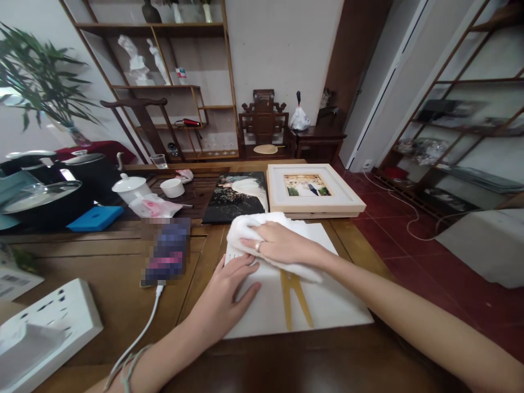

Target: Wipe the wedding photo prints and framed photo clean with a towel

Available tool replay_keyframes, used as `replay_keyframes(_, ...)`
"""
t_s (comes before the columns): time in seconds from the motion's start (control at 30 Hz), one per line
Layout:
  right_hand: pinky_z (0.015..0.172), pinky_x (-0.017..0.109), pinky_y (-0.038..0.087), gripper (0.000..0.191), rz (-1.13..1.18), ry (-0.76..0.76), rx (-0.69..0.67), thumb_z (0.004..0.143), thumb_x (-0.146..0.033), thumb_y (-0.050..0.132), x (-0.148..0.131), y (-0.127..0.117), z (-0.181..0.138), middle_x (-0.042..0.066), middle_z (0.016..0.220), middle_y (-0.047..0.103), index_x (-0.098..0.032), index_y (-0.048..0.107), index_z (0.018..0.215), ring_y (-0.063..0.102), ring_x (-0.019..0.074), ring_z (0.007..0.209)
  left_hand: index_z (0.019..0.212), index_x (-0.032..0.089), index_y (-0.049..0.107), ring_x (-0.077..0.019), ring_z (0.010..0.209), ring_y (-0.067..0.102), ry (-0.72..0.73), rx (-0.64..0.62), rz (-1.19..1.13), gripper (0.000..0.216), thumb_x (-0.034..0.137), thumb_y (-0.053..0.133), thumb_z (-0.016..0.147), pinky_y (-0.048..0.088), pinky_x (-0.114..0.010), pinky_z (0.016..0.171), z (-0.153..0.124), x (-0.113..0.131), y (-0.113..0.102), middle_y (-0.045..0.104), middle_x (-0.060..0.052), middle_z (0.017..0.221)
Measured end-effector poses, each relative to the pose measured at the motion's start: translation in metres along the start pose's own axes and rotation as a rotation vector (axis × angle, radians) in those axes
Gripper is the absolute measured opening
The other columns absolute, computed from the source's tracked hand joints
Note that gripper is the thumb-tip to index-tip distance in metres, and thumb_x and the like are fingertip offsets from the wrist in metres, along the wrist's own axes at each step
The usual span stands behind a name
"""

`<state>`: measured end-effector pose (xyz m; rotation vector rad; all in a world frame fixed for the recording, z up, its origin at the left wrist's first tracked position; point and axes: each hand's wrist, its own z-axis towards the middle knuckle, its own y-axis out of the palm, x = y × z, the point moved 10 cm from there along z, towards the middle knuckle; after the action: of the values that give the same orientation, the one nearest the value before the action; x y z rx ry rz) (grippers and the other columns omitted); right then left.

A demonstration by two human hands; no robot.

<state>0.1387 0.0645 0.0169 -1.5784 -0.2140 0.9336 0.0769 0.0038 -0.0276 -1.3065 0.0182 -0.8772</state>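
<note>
Power strip [49, 322]: well left of the board, white, with a cable [143, 327] running from near it toward the board.
Left hand [225, 297]: palm down on the board's left edge, fingers spread wide and flat, gripping nothing.
Board [327, 305]: white, flat on the table [102, 273], long axis running away from the body.
Cloth [245, 224]: white, bunched on the board's far left corner, just beyond the left fingertips.
Right hand [278, 243]: on the cloth, fingers long and close together, pointing left, pressing rather than clenching; nearer to the cloth than the left.
Stand [295, 297]: gold, forked, lying along the board's middle, partly under the cloth.
Picture frame [313, 191]: pale, just beyond the board's far edge.
</note>
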Motion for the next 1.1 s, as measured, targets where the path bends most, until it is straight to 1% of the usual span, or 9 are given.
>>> replay_keyframes(0.1,0.073,0.038,0.044,0.042,-0.033,-0.024,-0.023,0.093,-0.044,0.033,-0.009,0.001,0.006,0.016,0.095,0.067,-0.014,0.061,0.100,0.062,0.0306,0.087,0.110,0.022,0.059,-0.0263,0.116,0.054,0.009,0.002,-0.021,0.024,0.025,0.052,0.087,0.031,-0.054,0.105,0.000,0.002,-0.002,0.062,-0.010,0.121)
replay_keyframes(0.2,0.073,0.040,0.045,0.047,-0.051,-0.002,-0.008,0.093,-0.048,0.030,0.003,-0.008,-0.006,0.016,0.097,0.067,-0.014,0.060,0.104,0.062,0.0320,0.089,0.113,0.024,0.057,-0.0275,0.121,0.051,-0.018,-0.002,-0.016,0.027,0.027,0.051,0.087,0.027,-0.057,0.107,-0.001,0.000,-0.001,0.058,-0.010,0.127)
replay_keyframes(0.43,0.092,0.049,0.041,0.052,-0.021,0.326,0.060,0.092,-0.055,0.031,0.093,-0.029,-0.088,0.015,0.121,0.060,-0.017,0.060,0.113,0.053,0.0347,0.113,0.115,0.024,0.056,-0.0267,0.126,0.046,-0.034,-0.026,-0.022,0.027,0.028,0.049,0.088,0.025,-0.058,0.107,-0.002,-0.001,0.002,0.055,-0.010,0.132)
replay_keyframes(0.5,0.096,0.052,0.039,0.054,-0.037,0.358,0.093,0.091,-0.056,0.033,0.105,-0.026,-0.109,0.015,0.131,0.052,-0.017,0.057,0.119,0.044,0.0359,0.123,0.114,0.023,0.056,-0.0266,0.126,0.046,-0.036,-0.028,-0.017,0.027,0.028,0.049,0.088,0.025,-0.058,0.107,-0.001,-0.001,0.002,0.055,-0.011,0.131)
replay_keyframes(0.6,0.106,0.052,0.028,0.044,-0.128,0.187,0.117,0.092,-0.047,0.038,0.089,-0.017,-0.117,0.011,0.143,0.040,-0.017,0.060,0.114,0.028,0.0314,0.134,0.112,0.022,0.057,-0.0268,0.126,0.046,-0.036,-0.026,-0.010,0.026,0.028,0.049,0.088,0.023,-0.058,0.108,0.000,0.000,0.001,0.055,-0.012,0.131)
replay_keyframes(0.73,0.111,0.054,0.016,0.030,-0.254,-0.062,0.105,0.091,-0.033,0.044,0.060,-0.008,-0.101,0.011,0.145,0.037,-0.015,0.067,0.095,0.021,0.0285,0.137,0.118,0.020,0.054,-0.0270,0.129,0.042,-0.063,-0.038,0.002,0.032,0.031,0.048,0.089,0.022,-0.057,0.109,0.002,-0.001,0.002,0.051,-0.013,0.136)
replay_keyframes(0.9,0.109,0.056,0.021,0.024,-0.249,-0.075,0.120,0.087,-0.026,0.047,0.058,-0.013,-0.096,0.013,0.141,0.042,-0.014,0.067,0.095,0.025,0.0282,0.136,0.130,0.020,0.046,-0.0267,0.134,0.034,-0.103,-0.050,0.019,0.044,0.036,0.048,0.089,0.022,-0.056,0.110,0.001,-0.008,0.006,0.043,-0.012,0.142)
replay_keyframes(1.0,0.110,0.057,0.017,0.019,-0.240,-0.124,0.065,0.082,-0.023,0.050,0.040,-0.004,-0.119,0.012,0.143,0.040,-0.015,0.068,0.079,0.021,0.0296,0.137,0.131,0.020,0.046,-0.0261,0.134,0.034,-0.083,-0.040,0.007,0.043,0.033,0.048,0.090,0.022,-0.055,0.110,0.000,-0.008,0.006,0.044,-0.012,0.141)
replay_keyframes(1.1,0.110,0.060,0.009,0.013,-0.207,-0.147,-0.030,0.073,-0.019,0.055,0.018,0.014,-0.155,0.004,0.148,0.029,-0.019,0.068,0.070,0.014,0.0334,0.138,0.131,0.020,0.047,-0.0264,0.134,0.035,-0.075,-0.022,-0.004,0.043,0.032,0.048,0.089,0.021,-0.055,0.110,0.000,-0.007,0.005,0.045,-0.012,0.141)
